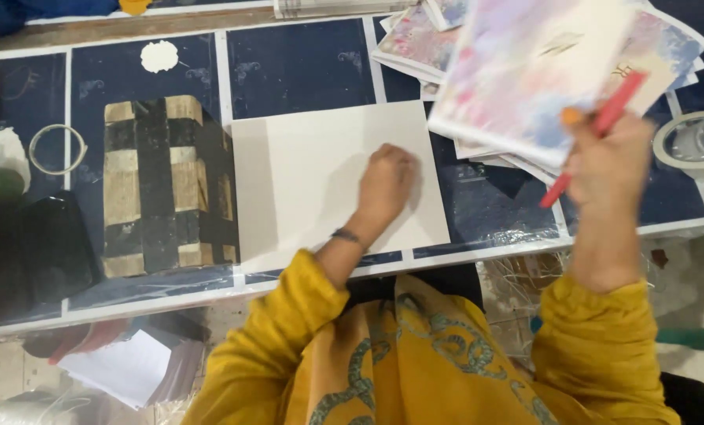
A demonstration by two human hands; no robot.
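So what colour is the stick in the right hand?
Red, with an orange end; the stick shows in the head view.

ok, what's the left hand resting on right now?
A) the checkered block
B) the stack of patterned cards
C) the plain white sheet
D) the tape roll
C: the left hand lies flat on the plain white sheet, while the right hand holds a red stick and a patterned card above the table.

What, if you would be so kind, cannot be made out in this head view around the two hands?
- Left hand: fingers curled on the white sheet, so what its grip holds is hidden.
- Pastel booklet in the right hand: blurred by motion, top cut off by the frame edge.
- Red pen: its middle is hidden by that hand's fingers.
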